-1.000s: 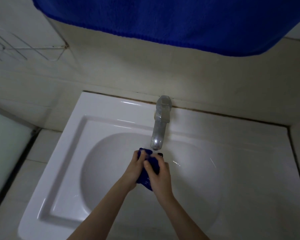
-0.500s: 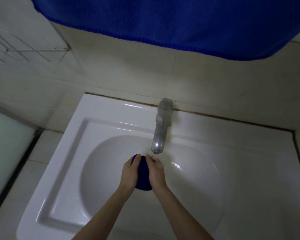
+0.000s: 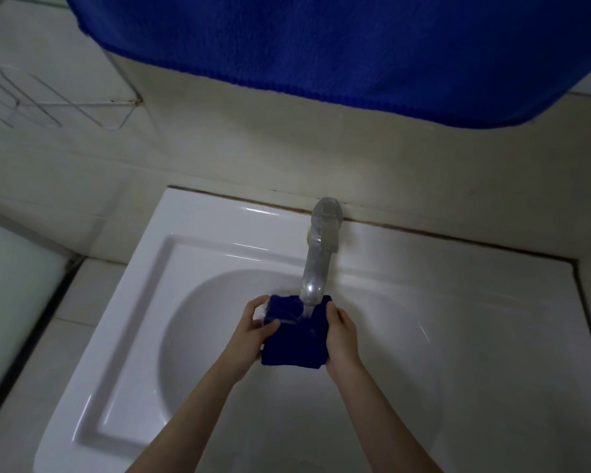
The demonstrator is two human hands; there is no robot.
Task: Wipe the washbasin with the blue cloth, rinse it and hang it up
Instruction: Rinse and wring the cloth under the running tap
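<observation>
A small dark blue cloth (image 3: 294,336) is spread out under the metal tap (image 3: 316,257), and water runs from the spout onto its top edge. My left hand (image 3: 253,329) grips the cloth's left side, thumb over the front. My right hand (image 3: 342,336) holds the right side with fingers curled round the edge. Both hands hover over the bowl of the white washbasin (image 3: 123,336).
A large blue towel (image 3: 321,46) hangs across the top of the view, above the tap. A wire rack (image 3: 65,104) is fixed to the tiled wall at the upper left. A pale panel (image 3: 11,302) stands left of the basin.
The cloth was bunched into a ball between my hands; now my hands have moved apart and the cloth is spread flat under the running water.
</observation>
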